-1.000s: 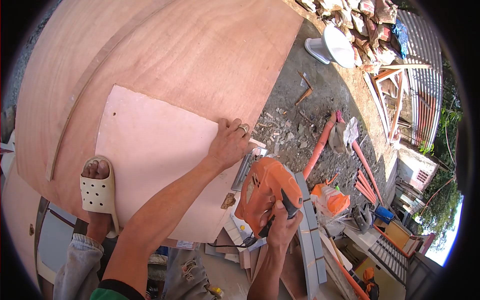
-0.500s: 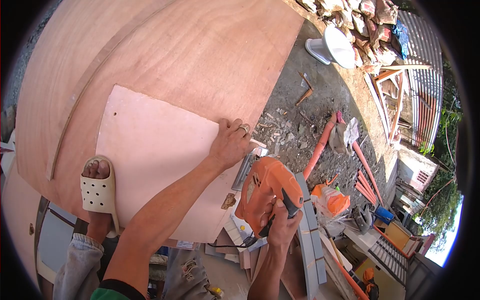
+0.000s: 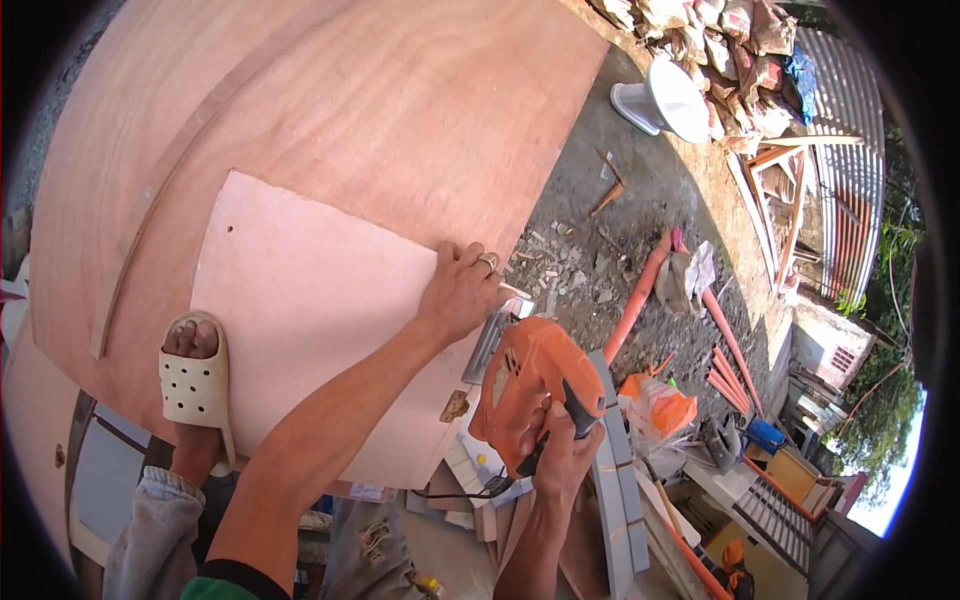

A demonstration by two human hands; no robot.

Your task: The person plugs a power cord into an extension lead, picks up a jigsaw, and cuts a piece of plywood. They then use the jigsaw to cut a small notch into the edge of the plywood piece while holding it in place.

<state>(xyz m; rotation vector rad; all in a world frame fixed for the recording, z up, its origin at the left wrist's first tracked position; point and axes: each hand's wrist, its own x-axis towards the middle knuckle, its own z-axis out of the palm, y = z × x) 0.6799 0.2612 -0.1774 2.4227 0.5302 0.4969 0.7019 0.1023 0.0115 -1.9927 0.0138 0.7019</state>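
My right hand [image 3: 565, 450] is wrapped round the handle of an orange jigsaw [image 3: 525, 375]. Its metal base plate [image 3: 487, 345] rests at the right edge of a smaller plywood panel [image 3: 310, 290]; the blade is hidden. My left hand [image 3: 462, 290], with a ring on one finger, presses down on the panel's upper right corner beside the jigsaw, its fingers slightly bent and apart. That panel lies on a large plywood sheet [image 3: 400, 110]. A foot in a cream clog [image 3: 195, 385] stands on the panel's left side.
A thin wooden strip [image 3: 150, 215] lies on the large sheet. Beyond the sheet's right edge are rubble [image 3: 570, 280], a white pedestal [image 3: 670, 100] and orange pipes [image 3: 640, 300]. Grey planks [image 3: 615, 480] and a black cord [image 3: 460, 494] lie near the jigsaw.
Almost nothing differs. The view has shifted very slightly, while both hands, the jigsaw and the panel keep nearly the same places.
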